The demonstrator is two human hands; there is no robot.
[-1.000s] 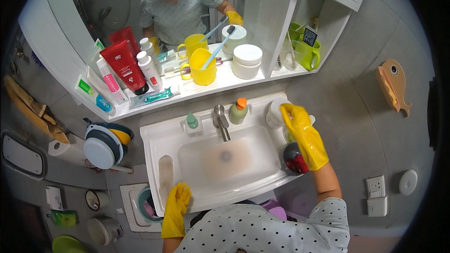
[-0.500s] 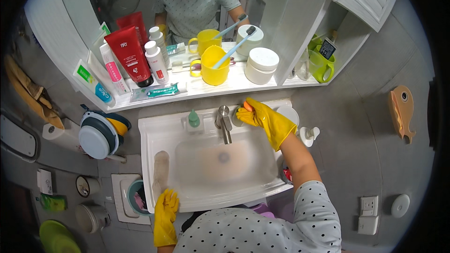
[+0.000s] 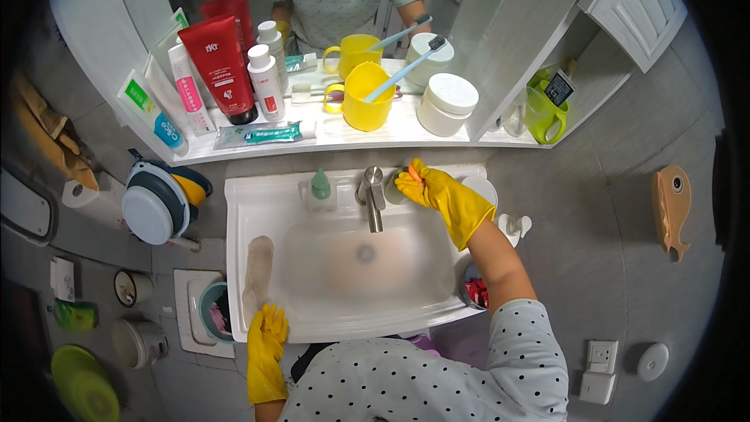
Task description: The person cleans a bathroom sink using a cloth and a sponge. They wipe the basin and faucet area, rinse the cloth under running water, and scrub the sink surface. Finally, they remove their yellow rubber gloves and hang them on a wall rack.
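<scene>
My right hand (image 3: 437, 195), in a yellow rubber glove, is at the back of the white sink, just right of the faucet (image 3: 373, 195). Its fingers are closed around a small orange thing (image 3: 416, 173), mostly hidden by the glove, so its kind is unclear. A small container (image 3: 396, 189) stands beside those fingers. My left hand (image 3: 267, 348), gloved alike, rests at the sink's front left edge with fingers loosely bent and apart, holding nothing visible. Close to its fingertips a wet greyish sock (image 3: 258, 270) lies on the sink's left ledge. Cloudy water (image 3: 406, 266) fills the basin.
A green-topped pump bottle (image 3: 321, 187) stands left of the faucet. Above, a shelf (image 3: 328, 137) holds tubes, bottles, a yellow cup (image 3: 367, 101) and a white jar (image 3: 448, 105). A white pump bottle (image 3: 514, 227) is right of the sink; a teal bucket (image 3: 211, 316) stands left.
The whole view has shifted slightly. My right hand still grips the orange thing beside the faucet, turned a little. My left hand stays at the front left edge.
</scene>
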